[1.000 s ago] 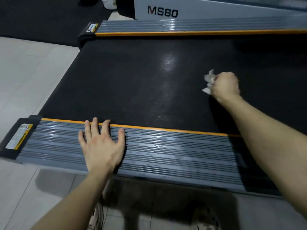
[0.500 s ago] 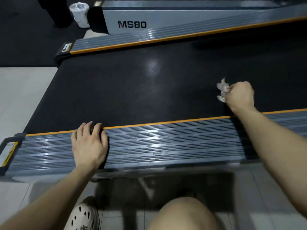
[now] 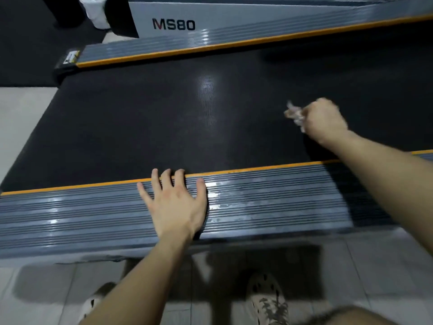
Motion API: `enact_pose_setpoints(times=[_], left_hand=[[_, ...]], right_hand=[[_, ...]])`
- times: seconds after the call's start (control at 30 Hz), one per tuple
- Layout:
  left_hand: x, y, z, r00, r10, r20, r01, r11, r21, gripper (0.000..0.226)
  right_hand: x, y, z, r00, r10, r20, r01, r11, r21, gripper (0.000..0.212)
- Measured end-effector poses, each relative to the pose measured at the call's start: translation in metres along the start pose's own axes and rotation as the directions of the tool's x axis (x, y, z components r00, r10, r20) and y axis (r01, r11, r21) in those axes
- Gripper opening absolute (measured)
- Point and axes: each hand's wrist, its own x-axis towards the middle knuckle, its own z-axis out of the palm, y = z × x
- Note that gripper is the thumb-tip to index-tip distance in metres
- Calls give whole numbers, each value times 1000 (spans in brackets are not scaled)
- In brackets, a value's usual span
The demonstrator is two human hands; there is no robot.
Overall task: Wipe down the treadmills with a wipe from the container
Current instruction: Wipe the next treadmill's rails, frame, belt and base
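Your right hand (image 3: 324, 120) grips the crumpled white wipe (image 3: 295, 114) on the black textured treadmill belt (image 3: 164, 118); your left hand (image 3: 174, 204) lies flat, open, on the grey ribbed side rail (image 3: 281, 202). Streaks suggest that rail is wiped; belt underway, far rail uncertain.

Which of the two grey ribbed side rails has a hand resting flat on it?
The near side rail, closest to the camera: the left hand lies flat on it. The far side rail, below the MS80 lettering, is untouched.

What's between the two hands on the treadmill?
In the head view, only the orange strip and bare black belt lie between the left hand, flat on the grey rail, and the right hand clutching the wipe.
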Motion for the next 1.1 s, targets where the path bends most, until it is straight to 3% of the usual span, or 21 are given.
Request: enact_pose_setpoints(times=[0.07,0.13,0.2,0.23,0.3,0.33,0.37,0.43,0.5,0.53,0.6,0.67,0.73,0.77,0.8,0.87,0.93,0.97,1.0,1.07,1.1], left_hand=[[1,2,0,1000,2,5,-2,1000,7,66],[1,1,-1,1000,-4,18,4,1000,12,66],[1,0,-2,1000,-1,16,1,1000,8,66],[1,-1,-2,1000,-3,9,3,1000,6,66],[2,-2,0,1000,-10,-13,10,1000,7,67],[3,-2,1,1000,-9,-21,10,1000,10,67],[3,-2,2,1000,-7,-24,7,1000,13,66],[2,-2,3,1000,-2,-25,2,1000,7,62],[1,-4,3,1000,-4,-28,3,1000,-6,59],[0,-4,3,1000,-3,-30,3,1000,-10,58],[1,-4,3,1000,0,-32,-1,1000,-7,58],[2,-3,3,1000,1,-28,-1,1000,4,58],[2,-3,3,1000,5,-28,-4,1000,7,58],[3,-3,3,1000,3,-29,-3,1000,3,58],[3,-3,3,1000,1,-28,-1,1000,-1,57],[3,-3,3,999,-2,-32,2,1000,-4,55],[3,-2,3,999,-5,-31,5,1000,-1,55],[3,-2,2,1000,-7,-30,7,1000,0,54],[2,-2,2,1000,-5,-29,5,1000,-1,53],[1,-3,1,1000,-1,-29,1,1000,-12,54],[1,-2,1,1000,-1,-30,1,1000,-16,54]], right_hand=[[18,22,-2,978,194,-76,-195,981,-9,34],[5,-21,6,986,157,-58,-152,984,89,32],[-24,-90,26,993,-119,23,112,970,214,33],[-45,-126,36,946,-318,65,292,920,261,35],[-93,-183,48,733,-652,194,585,750,309,27],[-105,-194,46,646,-733,214,657,677,332,24],[-99,-192,40,630,-751,199,668,655,353,22],[-58,-157,31,767,-628,135,587,770,250,21],[-1,-89,17,961,-274,22,269,953,139,25],[20,-48,10,996,-73,-56,78,993,90,27],[36,14,2,955,243,-171,-231,969,86,32],[34,12,8,941,280,-190,-268,959,89,35],[18,-42,15,990,65,-123,-47,989,142,29],[6,-78,16,989,-134,-64,144,974,177,20],[-8,-115,15,937,-349,-15,343,913,223,17],[-48,-181,15,710,-692,129,653,716,247,31],[-68,-204,19,547,-805,229,782,589,202,28],[-61,-195,22,578,-789,207,762,613,207,25],[-47,-174,24,680,-714,168,682,700,214,24],[3,-101,20,925,-378,36,366,912,185,32],[30,-54,19,985,-167,-53,172,978,119,37]])
